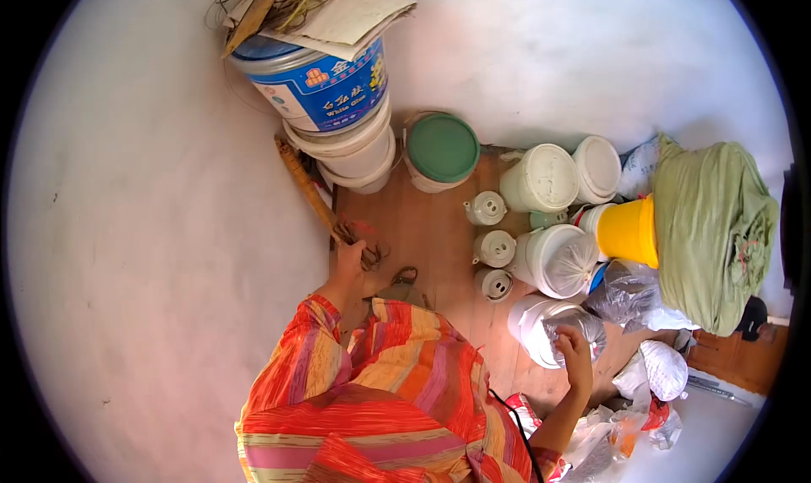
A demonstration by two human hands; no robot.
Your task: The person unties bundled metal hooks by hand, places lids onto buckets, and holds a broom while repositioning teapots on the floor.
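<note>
A pale wall (152,230) rises around a brown floor (405,238), with the person's striped shirt (405,398) filling the near part of the view. At the far right bulges a green sack (718,221). Ahead and to the left, a blue pail (329,86) stands on stacked white buckets, topped by paper (351,25) and twigs. Right of that stack is a bucket with a green lid (443,148); a yellow bucket (627,230) lies against the sack.

The white bucket (525,327) nearest the person stands to the right, its mouth side covered by clear plastic (593,335). The right hand (572,348) is right at it, fingers bent over the plastic; whether they pinch it I cannot tell.

The stick (306,181) is on the left, between the stack and the wall. Its long axis slants away from the left hand (350,259), forward and leftward. That hand is much the nearer one, fingers curled at the stick's near end beside dark, curled strands (370,253); its grip is partly hidden, so a firm hold is uncertain.

Smallest are three lidded pots (495,248), in a row between the two hands.
</note>
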